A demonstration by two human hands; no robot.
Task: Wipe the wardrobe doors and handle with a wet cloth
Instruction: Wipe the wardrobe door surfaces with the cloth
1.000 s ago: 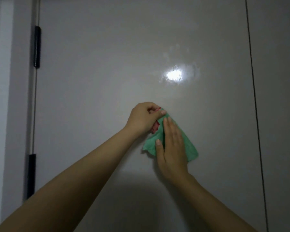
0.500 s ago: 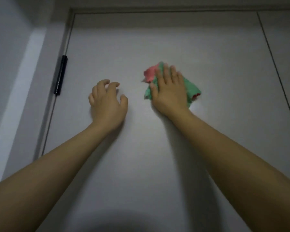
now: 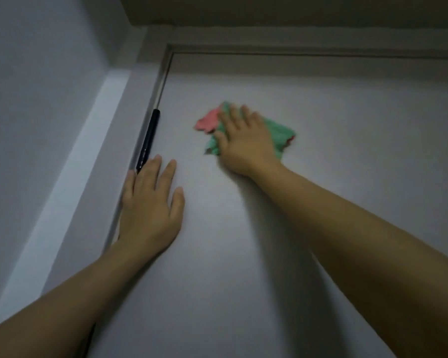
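A pale grey wardrobe door (image 3: pixel 321 156) fills the view, seen from below up to its top edge. My right hand (image 3: pixel 246 143) lies flat on a green and pink cloth (image 3: pixel 281 134), pressing it against the upper part of the door. My left hand (image 3: pixel 150 205) rests flat on the door lower down, fingers spread, near the door's left edge. A black hinge (image 3: pixel 148 140) sits just above my left fingertips. No handle is in view.
A light wall (image 3: pixel 36 99) runs along the left, meeting the wardrobe frame (image 3: pixel 130 104). The ceiling soffit (image 3: pixel 295 11) hangs just above the door's top edge.
My view has tilted upward to the door's top. My right hand carried the cloth up the door. My left hand let go of the cloth, moved left and flattened on the door.
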